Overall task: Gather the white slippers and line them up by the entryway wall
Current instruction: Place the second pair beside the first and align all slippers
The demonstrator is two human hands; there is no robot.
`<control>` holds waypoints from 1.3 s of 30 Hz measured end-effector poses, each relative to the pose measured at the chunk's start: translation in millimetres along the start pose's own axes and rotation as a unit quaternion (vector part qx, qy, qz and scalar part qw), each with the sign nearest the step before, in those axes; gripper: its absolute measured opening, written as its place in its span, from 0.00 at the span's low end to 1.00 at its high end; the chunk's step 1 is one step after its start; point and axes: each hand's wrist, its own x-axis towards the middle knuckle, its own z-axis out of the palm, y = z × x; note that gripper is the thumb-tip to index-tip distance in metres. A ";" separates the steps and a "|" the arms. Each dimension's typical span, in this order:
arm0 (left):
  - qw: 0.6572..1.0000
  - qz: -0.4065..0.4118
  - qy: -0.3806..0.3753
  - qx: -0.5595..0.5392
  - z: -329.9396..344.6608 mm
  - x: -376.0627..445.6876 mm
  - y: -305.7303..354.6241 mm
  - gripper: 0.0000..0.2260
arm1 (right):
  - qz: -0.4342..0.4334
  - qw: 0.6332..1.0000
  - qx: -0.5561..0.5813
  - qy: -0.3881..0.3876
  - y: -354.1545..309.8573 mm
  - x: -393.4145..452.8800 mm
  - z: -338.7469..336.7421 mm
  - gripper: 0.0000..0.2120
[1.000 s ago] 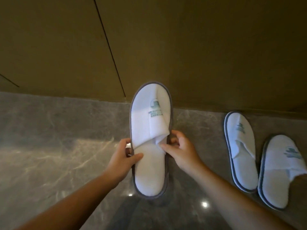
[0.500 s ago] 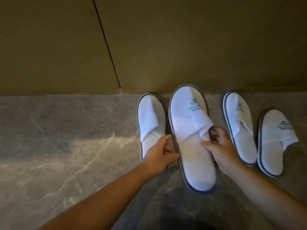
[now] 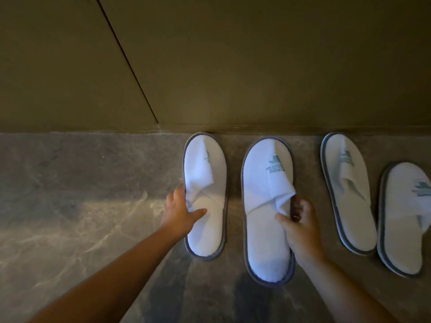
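Note:
Several white slippers with grey edging lie toe-first toward the olive wall point(image 3: 233, 66). My left hand point(image 3: 179, 212) grips the left edge of the leftmost slipper point(image 3: 207, 229), which rests on the floor with its toe at the wall. My right hand point(image 3: 300, 227) pinches the right side and folded strap of the second slipper point(image 3: 263, 206), which looks slightly raised and nearer to me. Two more slippers sit to the right: one point(image 3: 349, 199) close to the wall, the other point(image 3: 405, 224) set further back and cut by the frame edge.
The floor point(image 3: 81, 206) is polished grey marble with a bright reflection on the left. A dark seam point(image 3: 130, 66) runs down the wall panel to the baseboard, left of the slippers.
The stacked pair has been separated. My left hand has set one slipper down by the wall and slid it left; my right hand has moved the other toward the wall beside it.

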 end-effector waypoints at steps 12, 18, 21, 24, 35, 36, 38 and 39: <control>0.974 0.019 -0.022 -0.226 -37.6 -28.8 14.4 0.18 | -0.050 0.991 0.071 -0.100 -51.3 -24.9 61.5 0.24; 0.904 -0.096 0.014 -0.417 -54.4 -33.0 -22.5 0.10 | -0.047 0.985 -0.023 -0.167 -53.6 -41.7 112.2 0.21; 0.920 -0.125 0.035 -0.370 -65.4 -25.9 -54.1 0.15 | -0.091 0.982 -0.147 -0.071 -43.6 -37.2 112.6 0.31; 0.938 -0.142 0.060 -0.311 -74.5 -16.0 -77.7 0.14 | -0.038 0.974 -0.208 -0.080 -34.1 -35.1 119.5 0.40; 0.989 -0.086 0.037 0.111 -33.0 -47.2 -99.5 0.52 | -0.043 0.932 -0.355 -0.053 -15.8 -43.8 148.0 0.53; 0.985 -0.082 0.030 0.150 -30.0 -48.8 -101.0 0.51 | -0.044 0.928 -0.366 -0.050 -16.0 -44.0 150.8 0.53; 0.980 -0.077 0.032 0.183 -30.1 -46.4 -100.9 0.49 | -0.047 0.917 -0.394 -0.044 -16.6 -42.5 155.2 0.53; 0.980 -0.075 0.035 0.182 -31.5 -44.1 -99.1 0.48 | -0.048 0.912 -0.405 -0.040 -16.6 -41.1 156.3 0.54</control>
